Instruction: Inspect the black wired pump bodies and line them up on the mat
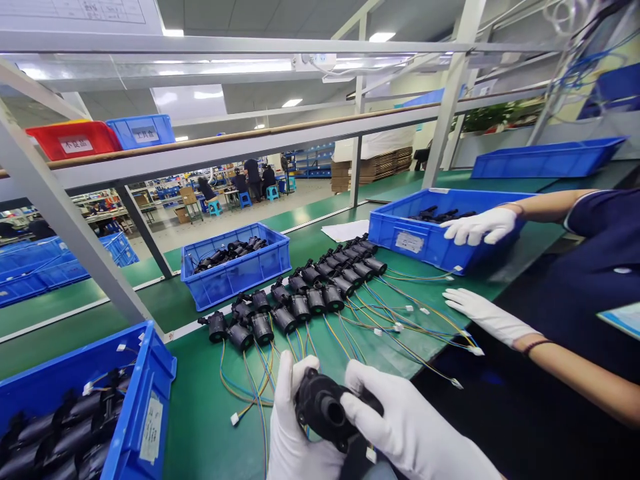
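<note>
Beyond the grip, the green work table (200, 413) carries rows of small black pump units with coloured wire leads (310, 293). A blue plastic bin (145, 400) sits left of the grip. Low and centre, both white-gloved hands clasp one round black plastic pump (323, 408): left hand (295, 427) wrapped behind it, right hand (405, 427) closed over its side.

A co-worker's gloved hand (480, 227) rests on another bin's rim, far right.

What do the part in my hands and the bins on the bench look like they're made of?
The black part held by your left hand and right hand looks like moulded plastic, matt with a dull sheen. The blue bin looks like rigid plastic: even colour, ribbed walls. Your gloves seem white fabric.
</note>
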A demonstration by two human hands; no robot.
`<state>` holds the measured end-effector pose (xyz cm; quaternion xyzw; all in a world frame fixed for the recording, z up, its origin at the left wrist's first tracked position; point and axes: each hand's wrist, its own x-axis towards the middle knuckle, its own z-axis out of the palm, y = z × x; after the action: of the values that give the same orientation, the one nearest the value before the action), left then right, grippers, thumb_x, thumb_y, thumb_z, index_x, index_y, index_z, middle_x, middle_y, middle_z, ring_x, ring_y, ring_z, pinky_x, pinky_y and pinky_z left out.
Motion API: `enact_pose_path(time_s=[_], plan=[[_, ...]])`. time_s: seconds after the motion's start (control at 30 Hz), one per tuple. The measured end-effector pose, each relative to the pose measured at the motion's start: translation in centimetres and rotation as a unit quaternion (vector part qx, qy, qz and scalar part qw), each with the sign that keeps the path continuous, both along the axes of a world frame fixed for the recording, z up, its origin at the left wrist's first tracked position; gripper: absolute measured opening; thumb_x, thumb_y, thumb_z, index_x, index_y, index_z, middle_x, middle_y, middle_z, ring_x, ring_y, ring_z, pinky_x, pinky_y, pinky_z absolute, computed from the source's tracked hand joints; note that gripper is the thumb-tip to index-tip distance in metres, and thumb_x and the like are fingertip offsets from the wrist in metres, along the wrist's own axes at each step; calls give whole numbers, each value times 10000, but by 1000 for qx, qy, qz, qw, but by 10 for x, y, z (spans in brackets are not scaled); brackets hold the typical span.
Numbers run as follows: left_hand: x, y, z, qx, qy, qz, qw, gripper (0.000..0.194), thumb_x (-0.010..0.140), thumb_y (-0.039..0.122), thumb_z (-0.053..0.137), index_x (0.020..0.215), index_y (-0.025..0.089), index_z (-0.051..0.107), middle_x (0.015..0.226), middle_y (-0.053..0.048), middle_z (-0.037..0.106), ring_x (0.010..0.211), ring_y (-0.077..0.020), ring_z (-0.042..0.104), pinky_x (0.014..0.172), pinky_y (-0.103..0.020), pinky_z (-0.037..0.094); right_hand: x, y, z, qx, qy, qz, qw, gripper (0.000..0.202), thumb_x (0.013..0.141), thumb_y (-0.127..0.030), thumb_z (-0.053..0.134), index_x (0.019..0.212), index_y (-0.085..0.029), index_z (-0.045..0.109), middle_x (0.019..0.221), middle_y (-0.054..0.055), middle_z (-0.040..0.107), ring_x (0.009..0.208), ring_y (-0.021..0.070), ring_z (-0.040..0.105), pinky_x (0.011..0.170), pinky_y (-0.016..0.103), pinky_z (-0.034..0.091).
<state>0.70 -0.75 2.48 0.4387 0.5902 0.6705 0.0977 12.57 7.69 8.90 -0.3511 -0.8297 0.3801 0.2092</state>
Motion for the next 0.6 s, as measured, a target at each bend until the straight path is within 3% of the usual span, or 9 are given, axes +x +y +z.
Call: enact_pose_path(time_s=[0.1,0.17,0.27,0.37,0.5,0.6], plan=[[-2,0,-5,13,10,-3,1000,904,794,270,788,1511,303,239,1332,-101,622,1188,-213,642,1027,-319,501,-1,0,-2,27,31,-10,999,358,912,-489,338,658,-239,365,601,-17,478,560,152,498,559,280,409],[-5,1,-7,6,-25,-13,1000,989,745,291,829,1519,301,213,1330,-111,619,1157,-226,658,1018,-344,524,3,3,-13,36,78,4,996,438,968,-527,284,686,-242,460,658,18,567,609,177,575,583,284,487],[-9,1,-11,-19,-118,-63,991,1097,659,308,884,1529,287,216,1359,-137,595,1085,-254,687,994,-395,557,15,7,-36,34,147,4,989,529,980,-618,315,931,-240,683,942,103,726,909,263,695,808,342,602],[-13,2,-16,-42,-163,-98,981,1058,599,311,915,1491,272,347,1303,-124,620,1028,-279,704,920,-412,597,25,8,-54,3,165,6,986,529,963,-652,412,1144,-258,716,1131,107,733,1099,306,674,991,396,566],[-24,11,-25,-88,-200,-134,967,1011,508,341,959,1402,259,495,1169,-87,672,1017,-303,702,896,-425,601,27,6,-52,-34,184,47,981,515,977,-659,408,1009,-255,726,940,85,720,947,276,688,862,351,608],[-32,18,-27,-137,-241,-146,949,1057,505,366,959,1431,262,461,1147,-86,685,883,-271,715,862,-442,608,22,7,-43,-55,198,98,974,558,996,-668,345,852,-230,661,792,55,636,752,214,626,701,300,583]])
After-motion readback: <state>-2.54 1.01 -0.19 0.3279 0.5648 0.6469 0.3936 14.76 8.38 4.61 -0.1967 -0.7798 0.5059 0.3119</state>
